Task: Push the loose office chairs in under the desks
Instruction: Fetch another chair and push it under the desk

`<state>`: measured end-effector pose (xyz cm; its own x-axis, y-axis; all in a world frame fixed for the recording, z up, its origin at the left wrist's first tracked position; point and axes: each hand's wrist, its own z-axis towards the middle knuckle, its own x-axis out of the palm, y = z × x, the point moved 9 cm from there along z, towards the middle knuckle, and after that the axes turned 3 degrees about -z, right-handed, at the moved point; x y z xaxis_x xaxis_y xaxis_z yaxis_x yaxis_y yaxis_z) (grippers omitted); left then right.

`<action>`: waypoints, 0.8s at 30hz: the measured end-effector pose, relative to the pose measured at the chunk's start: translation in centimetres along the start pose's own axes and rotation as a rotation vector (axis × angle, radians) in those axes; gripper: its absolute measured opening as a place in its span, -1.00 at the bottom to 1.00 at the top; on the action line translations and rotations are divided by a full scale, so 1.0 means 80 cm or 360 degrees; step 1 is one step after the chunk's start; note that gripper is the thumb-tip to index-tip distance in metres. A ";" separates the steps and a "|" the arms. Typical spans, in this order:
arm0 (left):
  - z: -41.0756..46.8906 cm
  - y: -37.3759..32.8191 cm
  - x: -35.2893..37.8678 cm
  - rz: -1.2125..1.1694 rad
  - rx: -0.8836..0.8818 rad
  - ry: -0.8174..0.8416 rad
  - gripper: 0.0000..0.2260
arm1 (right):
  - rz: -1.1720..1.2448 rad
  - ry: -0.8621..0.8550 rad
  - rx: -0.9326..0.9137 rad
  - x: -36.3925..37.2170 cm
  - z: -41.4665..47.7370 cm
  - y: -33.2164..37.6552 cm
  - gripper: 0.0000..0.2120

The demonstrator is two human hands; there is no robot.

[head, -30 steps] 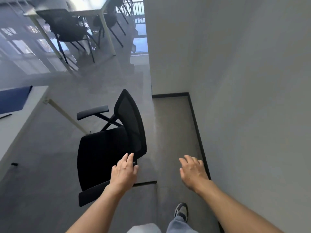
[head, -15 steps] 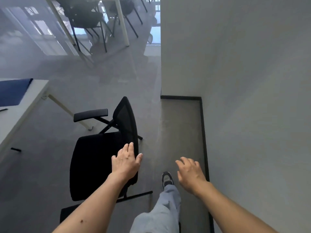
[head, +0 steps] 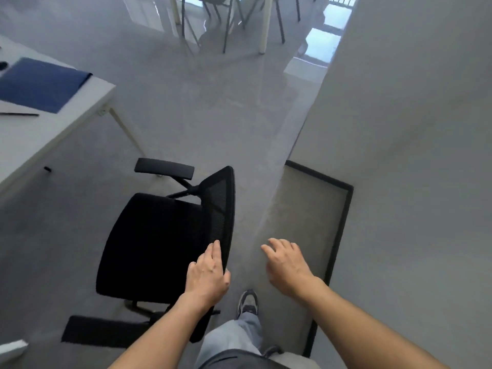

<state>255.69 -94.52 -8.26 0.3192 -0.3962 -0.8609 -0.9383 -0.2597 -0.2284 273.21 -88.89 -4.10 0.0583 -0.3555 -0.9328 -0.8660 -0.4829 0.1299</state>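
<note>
A black office chair (head: 149, 246) with a mesh backrest (head: 222, 209) and two armrests stands on the grey floor, its seat facing left toward the white desk (head: 53, 134). The chair is apart from the desk, not under it. My left hand (head: 207, 272) grips the near top edge of the backrest, fingers on the front side and thumb behind. My right hand (head: 287, 265) hovers to the right of the chair with its fingers spread, holding nothing.
A blue folder (head: 40, 83) and a pen (head: 18, 114) lie on the desk. A grey wall (head: 412, 155) with black skirting (head: 343, 222) closes the right side. Other chairs (head: 229, 22) stand at a far desk. My shoe (head: 249, 302) is beside the chair.
I have stepped forward and the view has swung left, bringing the desk closer. My left hand has settled onto the backrest's top edge. The right hand stays free.
</note>
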 end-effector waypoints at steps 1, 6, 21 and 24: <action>0.000 0.000 0.001 -0.0021 -0.0008 0.0005 -0.26 | -0.0026 -0.0020 -0.0074 -0.008 0.012 0.010 -0.58; -0.002 0.003 0.002 -0.0156 -0.0115 0.0019 -0.26 | -0.0139 -0.0124 -0.0399 -0.045 0.078 0.053 -0.51; -0.042 0.006 0.023 -0.0619 -0.1384 -0.0037 -0.45 | -0.0776 0.0236 -0.1283 -0.039 0.203 0.098 -0.47; -0.044 0.003 0.018 -0.0668 -0.1532 -0.0081 -0.47 | -0.0875 0.0289 -0.1426 -0.032 0.218 0.107 -0.49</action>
<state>256.40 -98.30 -7.98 0.5673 -0.0806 -0.8195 -0.2448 -0.9667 -0.0743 257.00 -78.17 -6.46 0.4671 0.0121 -0.8841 -0.0216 -0.9995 -0.0251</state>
